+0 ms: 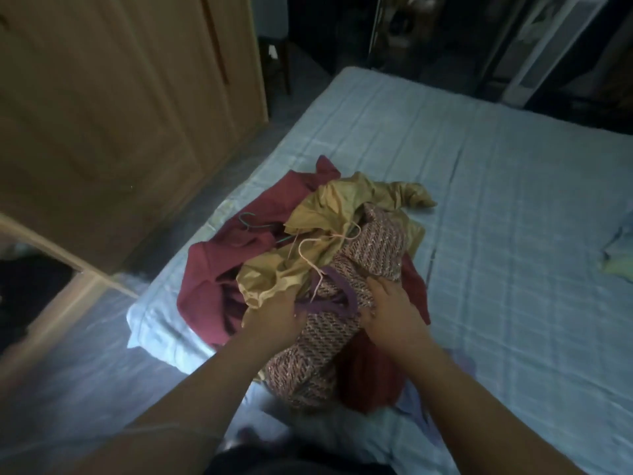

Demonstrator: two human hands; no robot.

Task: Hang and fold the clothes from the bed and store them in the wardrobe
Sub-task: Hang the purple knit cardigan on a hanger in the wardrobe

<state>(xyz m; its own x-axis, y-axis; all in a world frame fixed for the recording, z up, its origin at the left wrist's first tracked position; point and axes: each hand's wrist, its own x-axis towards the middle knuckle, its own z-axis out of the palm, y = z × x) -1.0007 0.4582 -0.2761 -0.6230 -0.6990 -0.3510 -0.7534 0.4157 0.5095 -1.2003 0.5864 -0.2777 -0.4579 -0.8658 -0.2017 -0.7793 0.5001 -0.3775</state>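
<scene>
Both hands (329, 313) grip patterned garment (318, 341) atop clothes pile (219, 269) on bed (496, 234).

Both my arms are bare from the near edge of the frame out to the wrists, no sleeves on the forearms. Left hand (274, 315) and right hand (388, 308) are bare too: no gloves, no watch, no rings or bracelets that I can make out. A thin pale line crosses my left upper arm near the bottom left, could be a sleeve hem or a band, too blurred to tell. Dark fabric sits at the near bottom centre between my arms, probably my top, with no detail visible. Fingers on both hands are partly hidden in cloth, so the nails are unreadable. Lighting is dim, edges soft.
</scene>
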